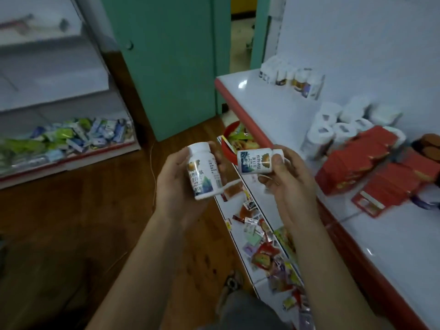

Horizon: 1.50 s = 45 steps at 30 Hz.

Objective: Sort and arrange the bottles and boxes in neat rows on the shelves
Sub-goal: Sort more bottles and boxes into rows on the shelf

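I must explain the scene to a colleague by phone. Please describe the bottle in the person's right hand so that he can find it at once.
Start at the white shelf with the red edge on the right; in front of it two hands each hold a white bottle. The bottle in the right hand lies tilted sideways, its cap hidden behind the right hand. The bottle in the left hand stands nearly upright, cap on top.

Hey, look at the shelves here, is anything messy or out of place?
Yes. The lower shelf holds small packets strewn loose, not in rows. On the upper shelf, the red boxes lie in a slumped, uneven pile. The left hand and right hand each hold a white bottle off the shelves.
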{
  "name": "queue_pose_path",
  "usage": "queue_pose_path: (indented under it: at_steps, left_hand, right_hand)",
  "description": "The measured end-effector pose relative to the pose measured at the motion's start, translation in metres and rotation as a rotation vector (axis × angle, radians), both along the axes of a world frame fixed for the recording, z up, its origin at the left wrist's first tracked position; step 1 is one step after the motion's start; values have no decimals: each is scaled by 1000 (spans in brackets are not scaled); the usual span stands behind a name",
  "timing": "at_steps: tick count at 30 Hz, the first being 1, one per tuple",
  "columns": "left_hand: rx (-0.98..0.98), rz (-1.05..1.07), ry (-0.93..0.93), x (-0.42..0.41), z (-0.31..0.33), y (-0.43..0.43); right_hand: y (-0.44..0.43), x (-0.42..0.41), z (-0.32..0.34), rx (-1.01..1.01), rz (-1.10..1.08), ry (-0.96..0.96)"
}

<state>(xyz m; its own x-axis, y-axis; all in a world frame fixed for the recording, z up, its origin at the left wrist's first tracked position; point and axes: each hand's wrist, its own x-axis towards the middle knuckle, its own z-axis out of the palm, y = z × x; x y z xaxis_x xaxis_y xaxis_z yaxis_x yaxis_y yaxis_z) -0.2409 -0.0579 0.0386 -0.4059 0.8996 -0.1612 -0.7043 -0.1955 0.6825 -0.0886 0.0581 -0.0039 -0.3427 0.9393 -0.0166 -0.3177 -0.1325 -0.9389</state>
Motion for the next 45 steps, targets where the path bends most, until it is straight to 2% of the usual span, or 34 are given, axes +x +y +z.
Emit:
queue_pose_path:
  at_steps: [4,8,11,14,17,19,21,25,27,29,33,38,42,45]
  left_hand:
    - [-23,27,106,-68,6,65]
    - [-5,60,91,-122,15,129]
    - [-10,-2,60,-148,12,185]
    - [-48,-139,53,-162,4,256]
    - [-43,-326,33,-168,-5,335]
    - [-41,-480,89,-168,-13,386]
    - [-60,-627,151,-165,-22,431]
    - [-92,-866,299,-167,-41,497]
    - [-85,-947,351,-167,-49,519]
    - [-56,-1028,376,-164,-52,535]
    - [49,-1127,292,-164,-59,549]
    - [81,-1201,215,-172,-76,545]
    - [130,-1118,247,-174,-78,548]
    - [120,-1063,195,-175,-78,548]
  right_hand:
    - [72,-66,2,-46,44,-70]
    - [136,-118,16,-40,32,-169]
    - [175,-137,24,7,-12,-188]
    - [212,-140,27,91,-156,-230]
    - [252,-130,31,139,-399,-306]
    - [279,-120,36,219,-530,-440]
    - [300,-109,44,281,-621,-683]
    - [333,-95,63,183,-741,-1223]
    - [351,-89,64,159,-752,-1402]
    - [368,-81,57,170,-723,-1502]
    - [385,-75,35,148,-603,-1572]
    - [388,-75,18,193,-782,-1493]
    - [394,-77,8,188,-882,-1467]
    - [392,-79,6,182,-903,-1460]
